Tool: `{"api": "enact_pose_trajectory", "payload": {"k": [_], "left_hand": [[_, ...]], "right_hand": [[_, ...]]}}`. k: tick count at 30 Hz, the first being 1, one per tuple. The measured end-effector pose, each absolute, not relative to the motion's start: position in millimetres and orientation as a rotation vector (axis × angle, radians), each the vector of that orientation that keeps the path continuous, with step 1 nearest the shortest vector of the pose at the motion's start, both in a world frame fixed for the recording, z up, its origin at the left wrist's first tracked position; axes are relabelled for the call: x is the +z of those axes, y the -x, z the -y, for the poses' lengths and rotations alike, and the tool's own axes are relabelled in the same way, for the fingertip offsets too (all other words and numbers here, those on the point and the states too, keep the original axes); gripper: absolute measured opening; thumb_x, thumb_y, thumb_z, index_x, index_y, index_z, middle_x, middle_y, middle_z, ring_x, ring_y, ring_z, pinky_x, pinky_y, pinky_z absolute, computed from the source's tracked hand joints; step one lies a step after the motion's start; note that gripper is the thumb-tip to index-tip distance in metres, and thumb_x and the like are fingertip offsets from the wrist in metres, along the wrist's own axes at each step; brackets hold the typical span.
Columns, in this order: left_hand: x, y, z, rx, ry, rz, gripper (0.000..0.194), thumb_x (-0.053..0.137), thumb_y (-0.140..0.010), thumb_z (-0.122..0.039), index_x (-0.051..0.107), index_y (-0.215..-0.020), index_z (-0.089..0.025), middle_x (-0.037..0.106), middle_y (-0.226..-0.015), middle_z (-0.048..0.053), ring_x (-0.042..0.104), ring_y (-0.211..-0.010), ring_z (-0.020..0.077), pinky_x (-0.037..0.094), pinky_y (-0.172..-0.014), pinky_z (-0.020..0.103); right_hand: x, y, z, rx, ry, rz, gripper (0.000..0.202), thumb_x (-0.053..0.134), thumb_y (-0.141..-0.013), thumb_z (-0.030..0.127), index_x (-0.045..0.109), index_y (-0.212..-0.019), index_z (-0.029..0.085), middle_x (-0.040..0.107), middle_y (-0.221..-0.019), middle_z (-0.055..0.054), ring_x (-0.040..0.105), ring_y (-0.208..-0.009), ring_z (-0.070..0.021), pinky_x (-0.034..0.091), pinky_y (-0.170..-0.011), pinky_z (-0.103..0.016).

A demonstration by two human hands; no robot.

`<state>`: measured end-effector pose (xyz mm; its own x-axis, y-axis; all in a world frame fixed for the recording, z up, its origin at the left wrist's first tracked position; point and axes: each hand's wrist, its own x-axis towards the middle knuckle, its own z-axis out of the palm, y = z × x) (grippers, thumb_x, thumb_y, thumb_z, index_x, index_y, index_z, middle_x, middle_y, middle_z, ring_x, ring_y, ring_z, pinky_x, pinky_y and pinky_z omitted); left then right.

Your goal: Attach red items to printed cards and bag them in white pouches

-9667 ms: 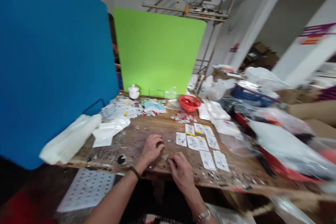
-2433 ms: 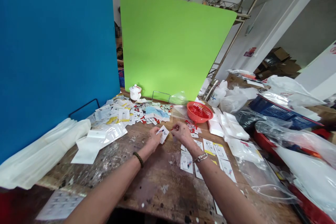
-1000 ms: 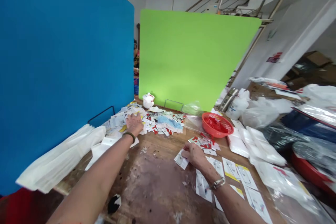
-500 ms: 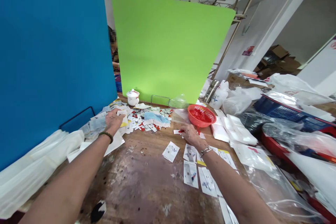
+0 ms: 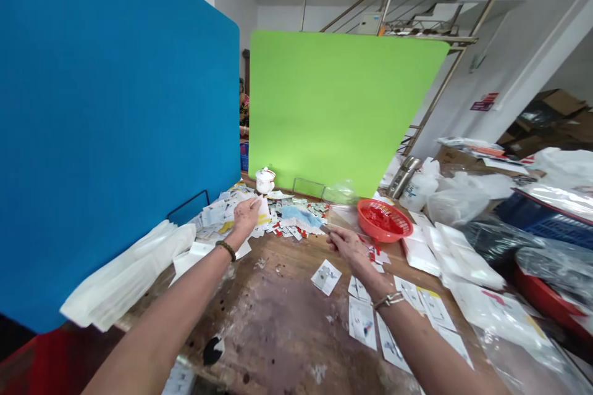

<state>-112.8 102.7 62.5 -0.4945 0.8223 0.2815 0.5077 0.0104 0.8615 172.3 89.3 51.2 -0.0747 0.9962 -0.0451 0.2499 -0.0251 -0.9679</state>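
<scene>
In front of us, the middle of the wooden table [image 5: 287,315] lies open, a broad way for either hand up to the loose heap of cards [image 5: 222,207]. Beyond it, the lidded white cup [image 5: 265,180] and green panel [image 5: 343,105] block us. The blue panel [image 5: 120,117] walls our left; the red basket [image 5: 383,222] and plastic bags [image 5: 463,247] crowd our right.

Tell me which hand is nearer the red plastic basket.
Right. The right hand is just left of the red plastic basket; the left hand is much farther left.
</scene>
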Motion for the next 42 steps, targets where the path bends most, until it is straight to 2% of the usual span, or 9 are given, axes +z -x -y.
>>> {"api": "enact_pose_trajectory", "payload": {"k": [3, 6, 12, 17, 25, 28, 31, 37, 42], "left_hand": [[50.8, 78.4, -83.7, 1.492, -1.310, -1.764, 0.033, 0.057, -0.075, -0.042, 0.071, -0.084, -0.014, 0.068, -0.071, 0.005, 0.062, -0.072, 0.0207, 0.049, -0.067, 0.030], [37.7, 43.7, -62.1, 1.484, -1.240, -1.576, 0.039, 0.059, -0.072, -0.048, 0.070, -0.082, -0.012, 0.066, -0.065, 0.003, 0.058, -0.057, 0.0160, 0.046, -0.054, 0.026], [26.8, -4.3, -30.3, 1.639, -0.804, -1.098, 0.035, 0.076, -0.052, -0.037, 0.067, -0.078, -0.014, 0.068, -0.072, 0.004, 0.059, -0.060, 0.0140, 0.048, -0.058, 0.025], [26.3, -15.9, -16.0, 1.551, -0.651, -0.973, 0.036, 0.075, -0.053, -0.034, 0.066, -0.081, -0.014, 0.066, -0.067, 0.002, 0.059, -0.056, 0.0139, 0.049, -0.056, 0.027], [24.7, -10.8, -9.0, 1.459, -0.835, -1.131, 0.033, 0.078, -0.050, -0.033, 0.057, -0.068, -0.016, 0.061, -0.056, -0.003, 0.055, -0.047, 0.0121, 0.045, -0.048, 0.024], [24.7, -12.6, -10.6, 1.388, -0.854, -1.101, 0.039, 0.080, -0.047, -0.036, 0.056, -0.070, -0.017, 0.061, -0.056, -0.003, 0.056, -0.046, 0.0129, 0.046, -0.047, 0.025], [26.2, -12.6, -13.6, 1.339, -0.877, -1.085, 0.042, 0.082, -0.044, -0.038, 0.055, -0.068, -0.017, 0.061, -0.055, -0.002, 0.055, -0.046, 0.0130, 0.045, -0.047, 0.025], [31.7, 1.6, -17.6, 1.179, -1.225, -1.375, 0.023, 0.074, -0.055, -0.035, 0.064, -0.065, -0.017, 0.058, -0.052, -0.003, 0.051, -0.047, 0.0123, 0.038, -0.046, 0.023], [21.0, -10.9, -20.8, 0.964, -1.904, -1.282, 0.004, 0.064, -0.066, -0.020, 0.069, -0.066, -0.021, 0.069, -0.072, 0.003, 0.059, -0.075, 0.0189, 0.046, -0.075, 0.029]], "right_hand": [[63.8, -139.5, -66.6, 1.312, 1.196, 1.281, 0.031, 0.064, -0.068, 0.047, 0.061, -0.067, 0.016, 0.056, -0.058, 0.001, 0.045, -0.048, -0.0078, 0.033, -0.044, -0.020], [68.1, -117.8, -48.3, 1.361, 1.062, 1.216, 0.034, 0.069, -0.062, 0.046, 0.064, -0.077, 0.016, 0.057, -0.058, 0.002, 0.046, -0.048, -0.0084, 0.036, -0.046, -0.021], [45.1, -108.9, -31.6, 1.133, 1.169, 1.239, 0.028, 0.070, -0.060, 0.042, 0.060, -0.069, 0.018, 0.060, -0.061, 0.001, 0.053, -0.057, -0.0132, 0.042, -0.052, -0.023], [28.0, -124.8, -25.5, 0.960, 1.280, 1.371, 0.025, 0.069, -0.064, 0.041, 0.057, -0.065, 0.019, 0.057, -0.058, 0.002, 0.052, -0.054, -0.0125, 0.042, -0.050, -0.023], [37.7, -147.2, -13.1, 1.358, 1.180, 1.115, 0.037, 0.081, -0.052, 0.038, 0.058, -0.072, 0.017, 0.062, -0.065, 0.003, 0.054, -0.047, -0.0092, 0.046, -0.043, -0.022], [43.1, -151.2, -13.8, 1.513, 1.117, 1.036, 0.047, 0.084, -0.046, 0.031, 0.063, -0.085, 0.016, 0.066, -0.070, 0.001, 0.057, -0.050, -0.0095, 0.047, -0.044, -0.022], [44.5, -158.0, -20.9, 1.613, 1.132, 1.042, 0.046, 0.085, -0.044, 0.031, 0.064, -0.082, 0.015, 0.064, -0.061, 0.002, 0.052, -0.044, -0.0076, 0.042, -0.040, -0.020], [52.0, -195.0, -42.9, 1.204, 1.354, 1.153, 0.030, 0.078, -0.053, 0.037, 0.060, -0.065, 0.016, 0.060, -0.057, 0.004, 0.048, -0.046, -0.0066, 0.036, -0.041, -0.018], [54.7, -224.7, -41.0, 1.112, 1.598, 1.304, 0.019, 0.068, -0.064, 0.028, 0.053, -0.063, 0.018, 0.046, -0.045, 0.009, 0.040, -0.036, -0.0053, 0.034, -0.035, -0.018]]}}
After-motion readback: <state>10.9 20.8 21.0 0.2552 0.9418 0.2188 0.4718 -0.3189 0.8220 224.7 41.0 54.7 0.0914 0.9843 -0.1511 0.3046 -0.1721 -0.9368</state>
